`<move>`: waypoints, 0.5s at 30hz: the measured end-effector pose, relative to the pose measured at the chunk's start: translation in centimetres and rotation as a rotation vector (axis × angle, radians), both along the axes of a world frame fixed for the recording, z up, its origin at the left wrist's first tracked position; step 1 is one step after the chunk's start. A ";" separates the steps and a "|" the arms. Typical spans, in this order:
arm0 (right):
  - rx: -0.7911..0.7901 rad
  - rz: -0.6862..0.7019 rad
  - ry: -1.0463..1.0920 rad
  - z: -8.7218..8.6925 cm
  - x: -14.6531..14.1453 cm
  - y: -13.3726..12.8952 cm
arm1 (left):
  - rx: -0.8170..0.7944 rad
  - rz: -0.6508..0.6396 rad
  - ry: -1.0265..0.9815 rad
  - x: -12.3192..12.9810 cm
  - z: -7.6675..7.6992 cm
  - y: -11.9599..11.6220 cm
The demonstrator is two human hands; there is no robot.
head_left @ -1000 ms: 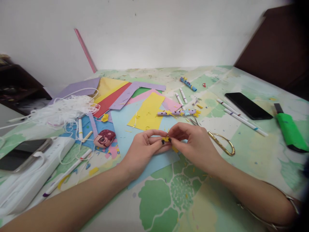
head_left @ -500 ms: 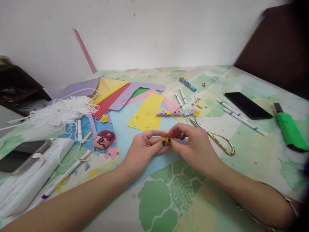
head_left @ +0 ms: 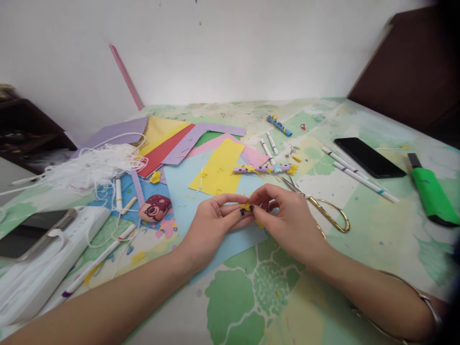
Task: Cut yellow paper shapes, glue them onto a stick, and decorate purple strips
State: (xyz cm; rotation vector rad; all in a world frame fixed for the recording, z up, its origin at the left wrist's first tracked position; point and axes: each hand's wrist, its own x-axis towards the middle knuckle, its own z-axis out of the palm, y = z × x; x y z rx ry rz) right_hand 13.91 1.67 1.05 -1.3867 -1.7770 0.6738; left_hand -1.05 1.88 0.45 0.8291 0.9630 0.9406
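Note:
My left hand (head_left: 219, 220) and my right hand (head_left: 283, 215) meet over the front of a light blue sheet (head_left: 183, 191). A small yellow piece (head_left: 247, 207) is pinched between the fingertips of both hands; its shape is mostly hidden by the fingers. Just beyond my hands lie a yellow paper (head_left: 219, 165) and a lilac rolled paper stick (head_left: 264, 168) with yellow and blue pieces on it. Gold-handled scissors (head_left: 328, 203) lie beside my right hand, partly covered by it.
On the left are tangled white cord (head_left: 97, 163), a power strip (head_left: 72, 249), a phone (head_left: 36, 230) and a dark red case (head_left: 154, 208). A black phone (head_left: 370, 156), white markers (head_left: 364, 181) and a green cutter (head_left: 433, 194) lie right. A blue roll (head_left: 279, 125) is at the back.
My right hand has shifted slightly, and more of the scissors' lower handle shows beside it. Both hands still pinch the yellow piece in the same place.

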 end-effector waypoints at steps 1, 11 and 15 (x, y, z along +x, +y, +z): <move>-0.003 0.001 -0.005 0.0 0.0 0.0 | -0.003 0.003 0.001 0.0 0.0 0.0; 0.003 0.058 -0.082 0.5 0.7 0.6 | 0.031 -0.028 -0.028 -0.1 0.1 0.2; -0.051 0.135 0.005 0.6 1.0 0.9 | 0.075 -0.053 -0.028 0.1 0.5 -0.2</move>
